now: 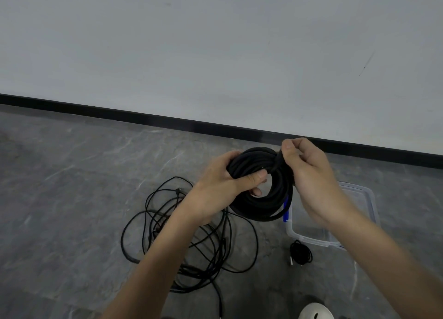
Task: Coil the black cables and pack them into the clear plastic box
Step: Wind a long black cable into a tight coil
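While the left hand (217,182) grips the coil (260,187) to keep its loops together, the right hand (309,175) pinches the cable's end, seemingly to wrap it.

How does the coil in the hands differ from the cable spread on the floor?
The held coil is wound in tight loops; the floor cable sprawls tangled. The held coil looks thicker, the floor cable thin. The left hand and right hand grip the held coil; the floor cable lies untouched. Both are black.
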